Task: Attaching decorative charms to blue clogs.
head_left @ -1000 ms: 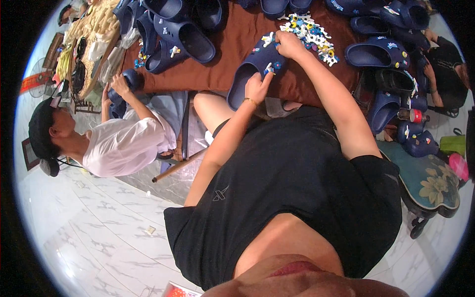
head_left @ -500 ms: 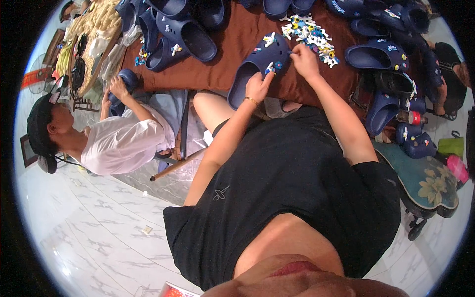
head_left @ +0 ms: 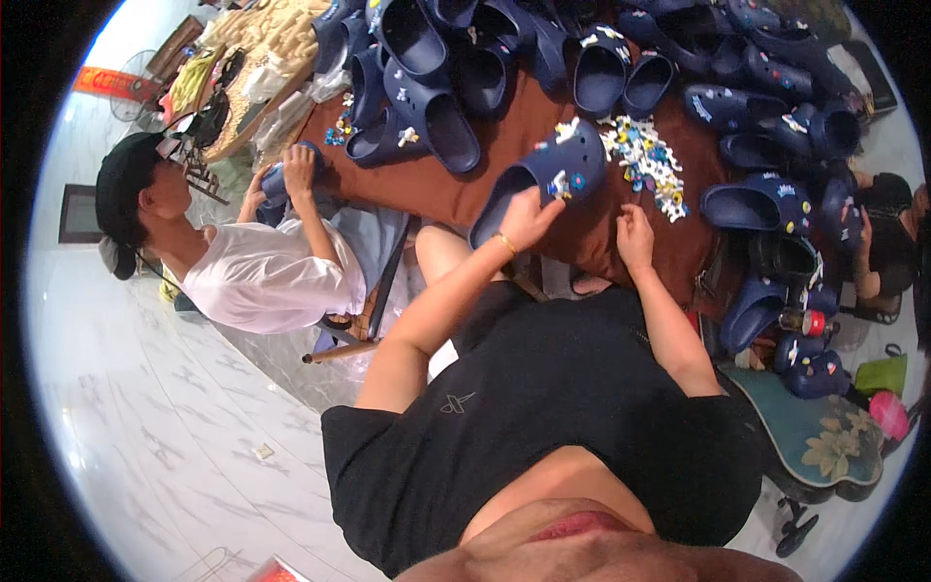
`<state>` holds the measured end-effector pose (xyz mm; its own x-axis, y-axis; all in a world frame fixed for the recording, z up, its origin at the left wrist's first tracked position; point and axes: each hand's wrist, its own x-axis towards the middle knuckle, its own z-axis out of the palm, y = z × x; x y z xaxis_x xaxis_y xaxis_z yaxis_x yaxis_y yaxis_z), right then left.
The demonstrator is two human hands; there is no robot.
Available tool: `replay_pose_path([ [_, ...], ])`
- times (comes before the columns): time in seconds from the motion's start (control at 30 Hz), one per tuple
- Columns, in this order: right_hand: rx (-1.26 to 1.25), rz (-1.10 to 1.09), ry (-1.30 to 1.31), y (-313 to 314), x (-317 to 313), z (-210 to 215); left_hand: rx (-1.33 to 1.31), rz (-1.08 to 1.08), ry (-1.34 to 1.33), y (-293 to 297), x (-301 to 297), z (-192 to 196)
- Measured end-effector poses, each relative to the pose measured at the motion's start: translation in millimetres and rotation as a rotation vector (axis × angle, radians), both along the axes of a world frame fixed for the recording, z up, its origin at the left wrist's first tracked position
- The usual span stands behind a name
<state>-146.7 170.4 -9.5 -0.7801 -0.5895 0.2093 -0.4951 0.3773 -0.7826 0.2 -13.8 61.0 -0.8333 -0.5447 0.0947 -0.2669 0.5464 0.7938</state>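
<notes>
A navy foam clog [head_left: 587,163] is tilted in front of me over the brown cloth. My left hand [head_left: 529,218] grips it by the side of its opening, thumb near the decorations. White and blue charms sit on its upper. Apart from the clog, to its right, my right hand [head_left: 636,238] is held low over the cloth with fingers curled together. Whatever those fingers hold, if anything, is too small to make out. Just beyond that hand lies a pile of white, blue and yellow charms [head_left: 648,160].
Many navy clogs [head_left: 448,131] crowd the back and right of the brown cloth [head_left: 407,184]. A person in white [head_left: 276,276] at left handles another clog. Another person's hand [head_left: 863,238] shows at far right. A green floral stool [head_left: 824,436] stands at lower right.
My right hand has left the clog's edge and drawn back toward me, on the right. My left hand keeps its grip on the clog. The whole view has shifted.
</notes>
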Motion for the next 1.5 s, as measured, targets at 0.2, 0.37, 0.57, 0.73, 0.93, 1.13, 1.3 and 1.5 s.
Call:
replay_pose_path([
  [0.2,0.055,-0.05,-0.022,8,0,-6,-0.39,0.111,0.164,-124,-68,158],
  [0.37,-0.104,-0.019,-0.026,0,2,4,-0.86,0.427,0.189,-246,-84,259],
  [0.57,-0.278,-0.384,-0.085,36,-35,36,-0.846,0.006,0.399,-145,-83,177],
  [0.73,-0.599,-0.866,0.327,110,-124,65,-0.583,-0.136,0.124,-71,-28,-6],
  [0.93,-0.032,-1.03,0.677,188,-206,132,-0.379,-0.133,-0.078,4,28,-58],
  [1.13,0.19,-0.745,0.246,194,-271,138,-0.338,-0.107,-0.11,4,38,-60],
  [1.3,0.621,-0.583,0.235,184,-287,138,-0.311,-0.106,-0.143,7,38,-56],
  [1.5,0.669,-0.678,0.189,151,-249,167,-0.341,-0.123,-0.128,7,46,-61],
])
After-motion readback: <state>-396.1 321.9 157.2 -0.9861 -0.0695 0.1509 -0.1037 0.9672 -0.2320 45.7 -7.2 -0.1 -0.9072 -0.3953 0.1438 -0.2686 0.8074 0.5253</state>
